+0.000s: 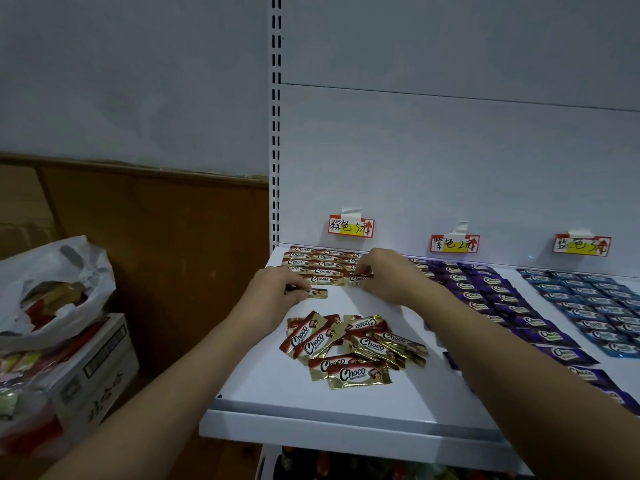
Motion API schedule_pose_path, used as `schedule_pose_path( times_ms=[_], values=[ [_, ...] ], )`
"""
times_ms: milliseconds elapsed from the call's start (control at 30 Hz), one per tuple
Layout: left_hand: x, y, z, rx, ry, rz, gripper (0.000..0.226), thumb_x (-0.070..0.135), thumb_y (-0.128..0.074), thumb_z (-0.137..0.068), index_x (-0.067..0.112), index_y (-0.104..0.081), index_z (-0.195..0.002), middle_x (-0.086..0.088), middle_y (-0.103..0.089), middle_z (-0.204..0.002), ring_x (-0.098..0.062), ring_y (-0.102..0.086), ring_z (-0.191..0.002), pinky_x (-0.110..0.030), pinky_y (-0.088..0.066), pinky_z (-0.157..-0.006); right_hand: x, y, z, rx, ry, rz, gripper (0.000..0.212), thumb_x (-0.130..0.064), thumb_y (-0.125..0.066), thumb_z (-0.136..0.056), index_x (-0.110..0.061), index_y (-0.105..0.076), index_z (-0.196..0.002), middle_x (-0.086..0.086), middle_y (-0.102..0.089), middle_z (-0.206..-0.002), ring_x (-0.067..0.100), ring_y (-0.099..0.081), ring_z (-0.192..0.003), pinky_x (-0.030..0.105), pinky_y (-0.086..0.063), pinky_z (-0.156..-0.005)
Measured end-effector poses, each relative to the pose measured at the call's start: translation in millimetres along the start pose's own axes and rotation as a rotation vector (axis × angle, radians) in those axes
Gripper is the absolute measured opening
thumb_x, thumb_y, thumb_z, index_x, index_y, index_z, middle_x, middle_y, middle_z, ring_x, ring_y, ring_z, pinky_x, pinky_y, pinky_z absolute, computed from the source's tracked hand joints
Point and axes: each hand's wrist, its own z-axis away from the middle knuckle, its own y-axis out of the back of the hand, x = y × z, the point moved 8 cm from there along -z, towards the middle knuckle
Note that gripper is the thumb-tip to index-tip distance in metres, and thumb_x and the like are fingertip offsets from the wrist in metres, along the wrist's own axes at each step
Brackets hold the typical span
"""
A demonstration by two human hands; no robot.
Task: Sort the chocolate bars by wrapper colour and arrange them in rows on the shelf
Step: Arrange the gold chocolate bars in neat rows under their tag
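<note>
Both our hands work the far left of the shelf [346, 403], left hand [277, 289] pinching one gold bar [317, 293], right hand [384, 275] pinching another [356, 279] at the brown rows [320, 261]; next, we judge, comes aligning them, then drawing from the near loose pile [353, 348].

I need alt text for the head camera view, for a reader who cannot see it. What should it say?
Two bare hands place brown Choco bars into rows at the back of a white shelf: the left hand pinches one bar, the right hand another. A loose brown pile waits in front; purple rows and blue rows lie to the right.
</note>
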Motion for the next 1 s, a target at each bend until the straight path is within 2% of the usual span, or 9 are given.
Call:
schedule_pose_path(
  times_ms=[233, 300, 433, 567, 667, 733, 800, 867, 1000],
  values=[
    [-1.8, 0.5, 0.4, 0.017, -0.011, -0.021, 0.021, 0.018, -0.065, -0.091, 0.020, -0.074, -0.110, 0.003, -0.067, -0.112, -0.013, -0.054, -0.101, -0.026, -0.045, -0.088, -1.2, -5.7, -1.5, -0.023, -0.006, 0.006, 0.026, -0.018, -0.063, -0.089, -0.019, -0.070, -0.114, 0.004, -0.065, -0.115, 0.023, -0.060, -0.101, 0.041, -0.053, -0.088],
    [-4.7, 1.7, 0.7, 0.029, 0.010, -0.020, 0.020, 0.018, -0.065, -0.091, 0.020, -0.074, -0.109, 0.003, -0.068, -0.112, -0.016, -0.055, -0.105, -0.031, -0.048, -0.092, -2.7, -1.8, 3.5, -0.013, -0.010, -0.030, 0.027, -0.018, -0.064, -0.089, -0.017, -0.069, -0.116, 0.004, -0.064, -0.118, 0.023, -0.060, -0.105, 0.040, -0.052, -0.090],
    [-8.5, 8.4, 5.8, 0.076, 0.067, -0.021, 0.018, 0.017, -0.066, -0.090, 0.021, -0.075, -0.105, 0.003, -0.068, -0.113, -0.018, -0.054, -0.107, -0.038, -0.048, -0.095, -9.7, 8.2, 24.7, 0.001, -0.011, -0.174, 0.023, -0.017, -0.060, -0.093, -0.018, -0.069, -0.114, 0.001, -0.064, -0.121, 0.017, -0.058, -0.106, 0.028, -0.048, -0.088],
    [-12.5, 17.3, 10.9, 0.088, 0.109, 0.027, 0.020, 0.017, -0.064, -0.092, 0.022, -0.074, -0.108, 0.002, -0.064, -0.121, -0.019, -0.053, -0.114, -0.030, -0.045, -0.093, -18.8, 4.8, 48.9, -0.051, 0.007, -0.303, 0.027, -0.024, -0.050, -0.100, -0.019, -0.067, -0.120, -0.003, -0.060, -0.131, 0.012, -0.056, -0.106, 0.021, -0.040, -0.085],
    [-8.0, 12.8, 17.8, -0.017, 0.045, -0.094, 0.025, 0.022, -0.056, -0.096, 0.024, -0.069, -0.118, 0.002, -0.058, -0.132, -0.018, -0.048, -0.120, -0.033, -0.044, -0.101, -29.0, -2.7, 61.2, -0.067, 0.002, -0.374, 0.033, -0.031, -0.042, -0.102, -0.019, -0.066, -0.121, -0.004, -0.058, -0.135, 0.014, -0.054, -0.116, 0.025, -0.039, -0.091],
    [-1.8, 9.4, 24.5, -0.067, -0.004, -0.200, 0.033, 0.029, -0.049, -0.100, 0.027, -0.061, -0.130, 0.005, -0.048, -0.141, -0.015, -0.041, -0.127, -0.030, -0.038, -0.104, -36.0, -9.5, 66.8, -0.053, -0.004, -0.390, 0.034, -0.038, -0.038, -0.102, -0.025, -0.066, -0.117, -0.004, -0.062, -0.127, 0.018, -0.055, -0.115, 0.036, -0.042, -0.098],
    [1.8, 6.5, 29.1, -0.096, -0.036, -0.255, 0.038, 0.035, -0.042, -0.101, 0.029, -0.053, -0.138, 0.008, -0.035, -0.151, -0.015, -0.031, -0.136, -0.032, -0.031, -0.109, -41.2, -16.6, 71.9, -0.032, 0.005, -0.333, 0.035, -0.044, -0.033, -0.101, -0.032, -0.065, -0.111, -0.008, -0.062, -0.121, 0.019, -0.052, -0.114, 0.046, -0.037, -0.100],
    [3.2, 1.6, 31.6, -0.154, -0.060, -0.288, 0.041, 0.041, -0.037, -0.102, 0.031, -0.048, -0.140, 0.009, -0.033, -0.153, -0.014, -0.028, -0.140, -0.037, -0.027, -0.114, -41.5, -21.8, 76.2, -0.003, -0.008, -0.295, 0.038, -0.047, -0.029, -0.100, -0.034, -0.063, -0.112, -0.013, -0.060, -0.122, 0.018, -0.047, -0.117, 0.046, -0.031, -0.099],
    [-0.8, -2.3, 32.6, -0.186, -0.035, -0.322, 0.042, 0.044, -0.033, -0.102, 0.032, -0.050, -0.138, 0.009, -0.042, -0.148, -0.014, -0.038, -0.134, -0.038, -0.034, -0.112, -40.4, -21.4, 80.5, 0.041, -0.031, -0.305, 0.040, -0.046, -0.029, -0.101, -0.031, -0.064, -0.115, -0.017, -0.059, -0.128, 0.017, -0.046, -0.119, 0.043, -0.028, -0.098]
  ],
)
